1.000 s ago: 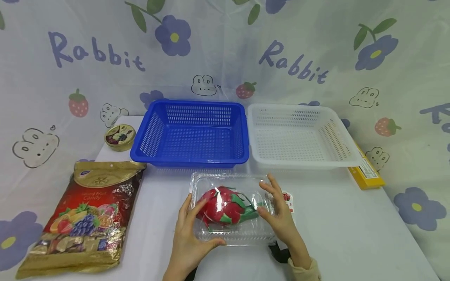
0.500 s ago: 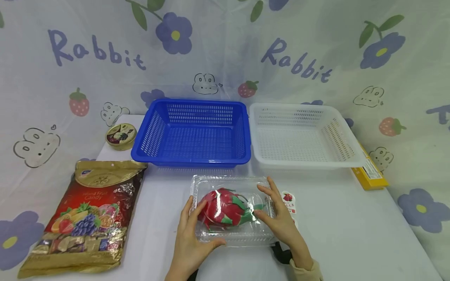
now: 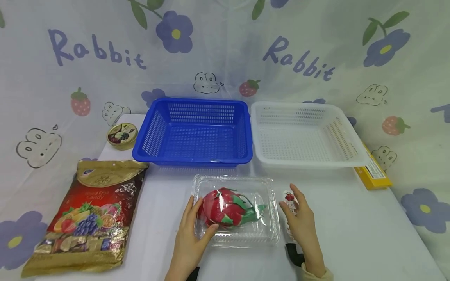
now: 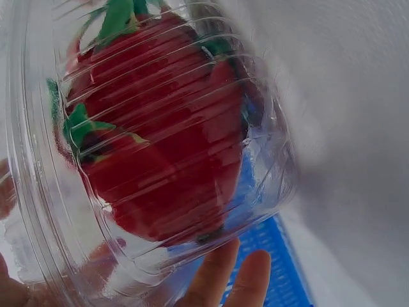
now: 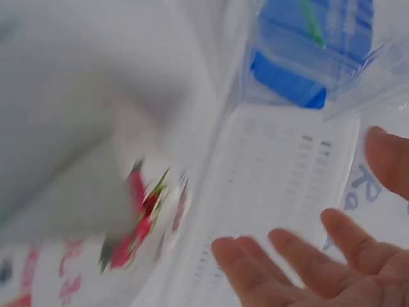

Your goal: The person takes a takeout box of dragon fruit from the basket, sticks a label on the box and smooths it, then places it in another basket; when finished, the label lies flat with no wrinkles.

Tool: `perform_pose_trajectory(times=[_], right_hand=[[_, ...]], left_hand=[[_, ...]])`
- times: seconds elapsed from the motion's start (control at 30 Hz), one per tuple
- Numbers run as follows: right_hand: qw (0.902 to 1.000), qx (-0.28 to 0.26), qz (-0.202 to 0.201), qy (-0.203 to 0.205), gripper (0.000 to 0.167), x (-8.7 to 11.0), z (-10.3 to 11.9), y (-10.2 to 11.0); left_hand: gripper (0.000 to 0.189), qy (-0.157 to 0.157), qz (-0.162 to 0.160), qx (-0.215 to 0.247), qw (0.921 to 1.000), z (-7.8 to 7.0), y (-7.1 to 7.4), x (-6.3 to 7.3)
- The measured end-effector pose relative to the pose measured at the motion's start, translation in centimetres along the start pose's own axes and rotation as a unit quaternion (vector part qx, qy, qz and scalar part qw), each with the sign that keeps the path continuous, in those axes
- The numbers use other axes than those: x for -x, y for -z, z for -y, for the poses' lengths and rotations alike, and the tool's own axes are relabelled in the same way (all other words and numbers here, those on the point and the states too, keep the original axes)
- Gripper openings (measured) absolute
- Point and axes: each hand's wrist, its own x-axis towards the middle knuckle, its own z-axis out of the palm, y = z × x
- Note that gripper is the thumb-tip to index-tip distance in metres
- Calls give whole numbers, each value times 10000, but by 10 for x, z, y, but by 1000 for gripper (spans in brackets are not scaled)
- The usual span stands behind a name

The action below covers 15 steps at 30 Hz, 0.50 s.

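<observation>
A clear plastic clamshell box (image 3: 273, 230) lies on the white table with a red and green dragon fruit (image 3: 225, 207) inside, its lid down. My left hand (image 3: 189, 242) grips the box's left end, thumb at the front and fingers along the far side. In the left wrist view, the dragon fruit (image 4: 166, 134) shows large through the ribbed plastic. To the right of the box, my right hand (image 3: 305, 222) is apart from it, fingers spread and holding nothing. A white label strip (image 3: 290, 197) printed with dragon fruit lies beside and partly under that hand.
Behind the box stand a blue basket (image 3: 193, 160) and a white basket (image 3: 309, 163), side by side. A red and gold candy bag (image 3: 88, 210) lies at left, below a round gold tin (image 3: 122, 136). A yellow box (image 3: 374, 179) sits at the right, partly behind the white basket.
My right hand has let go of the box's right end and moved right, over towards the label strip. The left hand stays on the box, its thumb shifted slightly up and left.
</observation>
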Motion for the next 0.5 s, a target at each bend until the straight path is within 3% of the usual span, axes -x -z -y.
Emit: perform_pose_trajectory(times=[0.23,0.5], right_hand=[[9965,361,-101,-746,80,-4,-8,15],[9922,940,193,-799,88,-10,-16,13]], left_hand=[[74,33,1,73,10000,0,-1,0],[74,70,-9,72,9999,0,-1,-1]])
